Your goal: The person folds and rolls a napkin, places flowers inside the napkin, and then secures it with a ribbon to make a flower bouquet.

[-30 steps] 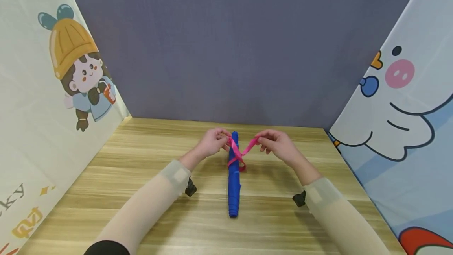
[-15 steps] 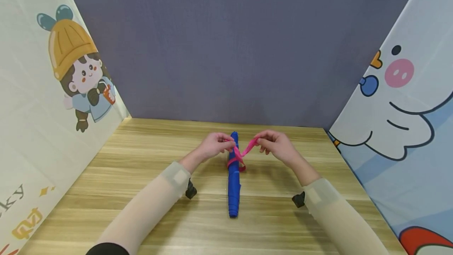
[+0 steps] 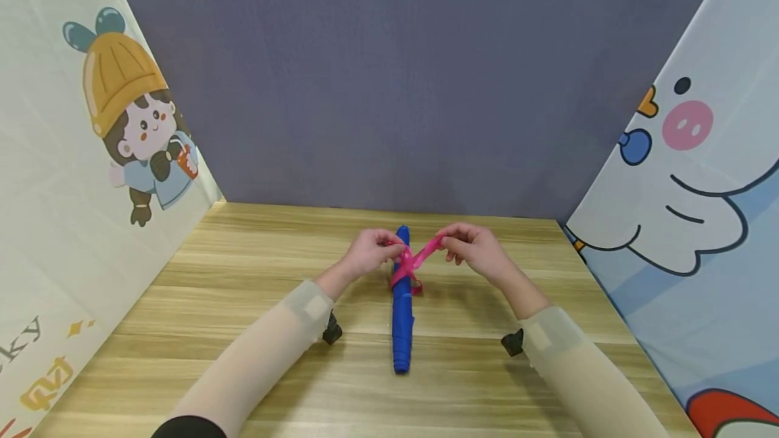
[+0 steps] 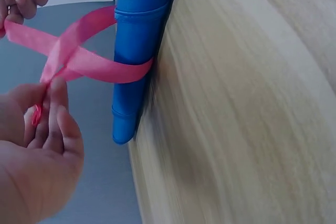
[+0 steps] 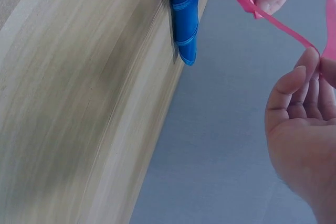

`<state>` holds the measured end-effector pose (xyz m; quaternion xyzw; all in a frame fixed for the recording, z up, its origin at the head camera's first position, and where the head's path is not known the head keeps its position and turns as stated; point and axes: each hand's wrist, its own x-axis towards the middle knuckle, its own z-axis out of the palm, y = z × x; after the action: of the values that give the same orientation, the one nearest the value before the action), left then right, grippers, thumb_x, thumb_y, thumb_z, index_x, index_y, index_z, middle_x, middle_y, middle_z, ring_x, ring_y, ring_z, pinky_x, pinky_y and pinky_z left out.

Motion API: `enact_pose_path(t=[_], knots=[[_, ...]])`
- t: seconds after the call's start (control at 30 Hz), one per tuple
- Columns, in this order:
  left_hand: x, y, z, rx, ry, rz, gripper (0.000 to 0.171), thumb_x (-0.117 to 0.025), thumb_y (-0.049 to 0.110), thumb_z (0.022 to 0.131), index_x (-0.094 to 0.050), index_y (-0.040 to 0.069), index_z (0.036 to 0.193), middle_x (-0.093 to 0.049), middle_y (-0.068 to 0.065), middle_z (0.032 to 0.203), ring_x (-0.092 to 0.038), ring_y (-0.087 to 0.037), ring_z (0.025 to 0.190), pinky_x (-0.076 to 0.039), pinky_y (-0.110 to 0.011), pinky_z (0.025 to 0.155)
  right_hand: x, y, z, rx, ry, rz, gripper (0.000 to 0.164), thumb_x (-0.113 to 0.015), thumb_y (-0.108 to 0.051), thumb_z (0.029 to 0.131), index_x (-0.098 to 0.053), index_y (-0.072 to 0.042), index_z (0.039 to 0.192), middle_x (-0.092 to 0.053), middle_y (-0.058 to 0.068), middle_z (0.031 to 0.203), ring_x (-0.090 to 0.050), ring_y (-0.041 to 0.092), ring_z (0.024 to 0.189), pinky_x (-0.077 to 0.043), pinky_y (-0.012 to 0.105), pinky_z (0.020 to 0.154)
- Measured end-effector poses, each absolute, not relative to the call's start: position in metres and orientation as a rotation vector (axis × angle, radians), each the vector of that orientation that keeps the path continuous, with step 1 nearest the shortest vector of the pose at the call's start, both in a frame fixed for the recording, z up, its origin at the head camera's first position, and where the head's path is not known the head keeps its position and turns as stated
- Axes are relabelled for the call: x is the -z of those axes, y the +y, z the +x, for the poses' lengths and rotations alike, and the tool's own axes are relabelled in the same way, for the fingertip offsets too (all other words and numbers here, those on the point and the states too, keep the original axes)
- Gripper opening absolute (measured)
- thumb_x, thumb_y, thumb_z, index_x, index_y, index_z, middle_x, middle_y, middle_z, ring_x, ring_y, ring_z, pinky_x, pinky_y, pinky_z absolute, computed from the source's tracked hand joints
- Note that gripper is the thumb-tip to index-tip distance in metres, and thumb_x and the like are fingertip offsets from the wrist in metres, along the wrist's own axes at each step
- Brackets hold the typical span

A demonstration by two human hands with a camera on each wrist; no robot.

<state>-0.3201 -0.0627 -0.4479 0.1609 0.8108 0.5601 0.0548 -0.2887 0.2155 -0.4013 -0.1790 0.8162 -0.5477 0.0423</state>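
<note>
A long, narrow blue rolled-up cloth (image 3: 402, 330) lies on the wooden table, pointing away from me. Around its far half goes a pink ribbon (image 3: 402, 277), whose two ends cross above the roll. My left hand (image 3: 369, 252), just left of the roll, pinches one end between thumb and fingers. On the other side my right hand (image 3: 477, 249) pinches the other end, raised and drawn out to the right. In the left wrist view the ribbon (image 4: 118, 72) loops loosely, standing off the roll (image 4: 137, 40). A small ribbon loop hangs at the roll's right side.
The wooden tabletop (image 3: 274, 370) ends at a grey-purple back panel (image 3: 377, 86). Cartoon-printed white cloth (image 3: 42, 154) stands on the left, and another printed cloth (image 3: 730, 208) on the right. Dark wrist cameras sit under both forearms.
My left hand has shifted slightly right and toward me, with its ribbon end. The ribbon's crossing looks shorter and more bunched over the roll. My right hand has barely moved.
</note>
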Motion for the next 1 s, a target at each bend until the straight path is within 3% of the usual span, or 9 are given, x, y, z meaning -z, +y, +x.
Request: enact_pose_path(t=[0.07, 0.17, 0.27, 0.47, 0.83, 1.0], knots=[[0.449, -0.062, -0.32, -1.676, 2.505, 0.487, 0.017, -0.077, 0.023, 0.105, -0.084, 0.008, 0.11, -0.082, -0.006, 0.095, -0.078, -0.033, 0.096, -0.06, -0.036, 0.078, 0.401, 0.214, -0.288, 1.678, 2.499, -0.544, 0.027, -0.066, -0.018, 0.111, -0.074, 0.0, 0.13, -0.076, -0.002, 0.098, -0.069, 0.018, 0.08, -0.056, 0.027, 0.069], [0.452, -0.06, -0.318, -1.625, 2.554, 0.511, 0.019, -0.074, 0.023, 0.106, -0.085, 0.007, 0.111, -0.083, -0.007, 0.101, -0.077, -0.03, 0.095, -0.055, -0.025, 0.072, 0.4, 0.213, -0.288, 1.685, 2.497, -0.538, 0.025, -0.066, -0.018, 0.111, -0.075, -0.003, 0.128, -0.076, -0.002, 0.097, -0.07, 0.022, 0.082, -0.056, 0.027, 0.069], [0.456, -0.059, -0.317, -1.565, 2.55, 0.541, 0.021, -0.072, 0.022, 0.108, -0.085, 0.006, 0.114, -0.083, -0.01, 0.102, -0.07, -0.019, 0.081, -0.053, -0.022, 0.067, 0.4, 0.212, -0.289, 1.706, 2.482, -0.523, 0.026, -0.066, -0.018, 0.111, -0.074, -0.001, 0.129, -0.077, -0.003, 0.097, -0.07, 0.025, 0.083, -0.057, 0.028, 0.07], [0.46, -0.059, -0.315, -1.493, 2.468, 0.563, 0.021, -0.068, 0.02, 0.11, -0.083, 0.006, 0.113, -0.069, -0.015, 0.077, -0.049, -0.008, 0.058, -0.039, -0.022, 0.053, 0.4, 0.21, -0.291, 1.742, 2.459, -0.522, 0.03, -0.067, -0.02, 0.111, -0.073, 0.002, 0.131, -0.076, -0.004, 0.098, -0.069, 0.017, 0.079, -0.058, 0.029, 0.07], [0.462, -0.06, -0.311, -1.547, 2.385, 0.59, 0.013, -0.075, 0.011, 0.102, -0.078, 0.0, 0.107, -0.072, 0.0, 0.084, -0.057, -0.008, 0.073, -0.047, -0.021, 0.065, 0.4, 0.209, -0.292, 1.747, 2.457, -0.51, 0.025, -0.068, -0.019, 0.11, -0.075, -0.002, 0.127, -0.076, -0.003, 0.097, -0.068, 0.017, 0.078, -0.057, 0.028, 0.069], [0.464, -0.062, -0.312, -1.488, 2.372, 0.598, 0.016, -0.075, 0.017, 0.105, -0.082, 0.003, 0.11, -0.078, 0.001, 0.092, -0.061, -0.009, 0.079, -0.051, -0.022, 0.07, 0.4, 0.21, -0.292, 1.765, 2.457, -0.501, 0.025, -0.068, -0.019, 0.11, -0.075, -0.001, 0.127, -0.077, 0.003, 0.1, -0.068, 0.018, 0.078, -0.056, 0.026, 0.068]])
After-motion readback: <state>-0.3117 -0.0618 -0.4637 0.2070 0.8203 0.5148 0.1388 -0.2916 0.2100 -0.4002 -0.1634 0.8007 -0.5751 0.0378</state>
